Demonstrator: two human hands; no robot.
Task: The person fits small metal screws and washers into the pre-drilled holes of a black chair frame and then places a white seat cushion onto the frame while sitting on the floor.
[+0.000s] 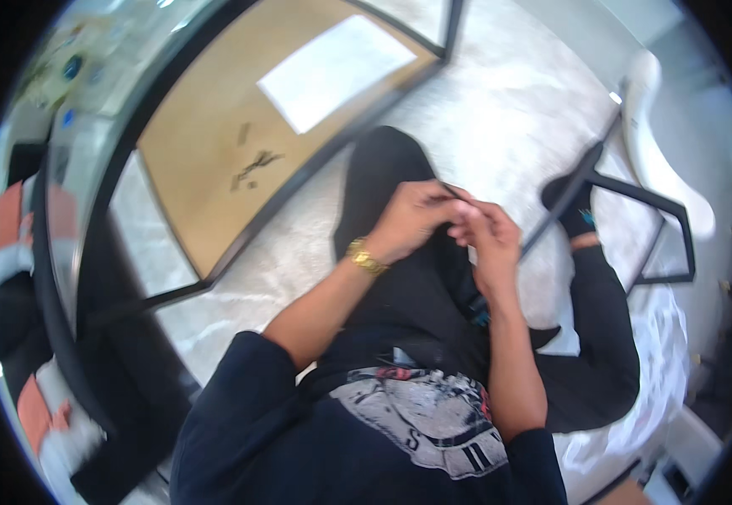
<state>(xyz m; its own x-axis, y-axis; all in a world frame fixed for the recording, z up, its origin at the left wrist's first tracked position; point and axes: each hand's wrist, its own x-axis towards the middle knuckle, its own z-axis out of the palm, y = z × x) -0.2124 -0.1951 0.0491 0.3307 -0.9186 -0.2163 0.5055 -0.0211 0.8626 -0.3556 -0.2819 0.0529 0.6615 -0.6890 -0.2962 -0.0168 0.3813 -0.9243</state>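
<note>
While the two hands meet over the black-trousered left knee [383, 164], a small dark, thin piece [453, 192] shows at the fingertips, too blurred to name more exactly. The left hand [412, 217], with a gold-coloured wristwatch [364, 256] at its wrist, is nearly closed, its thumb and fingers drawn together on the piece. The right hand [492, 236] is mostly closed too, its fingers bent and their tips gathered against the left ones at the piece's other end; whether it also grips the piece I cannot tell. Ahead and to the left, a brown cardboard sheet [202, 168] lies bordered by a black frame [444, 52]. On the cardboard rest a white sheet of paper [336, 74] and, nearer the person, a loose cluster of small dark parts [257, 164]. To the right, the right leg is bent, its dark-shod foot [564, 202] beside an angular black tubular frame [635, 192]. Just beyond that stands a curved white piece [645, 126], and crumpled white plastic wrapping [660, 353] lies next to the right knee. Pale, marbled flooring [509, 93] shows between these things.
</note>
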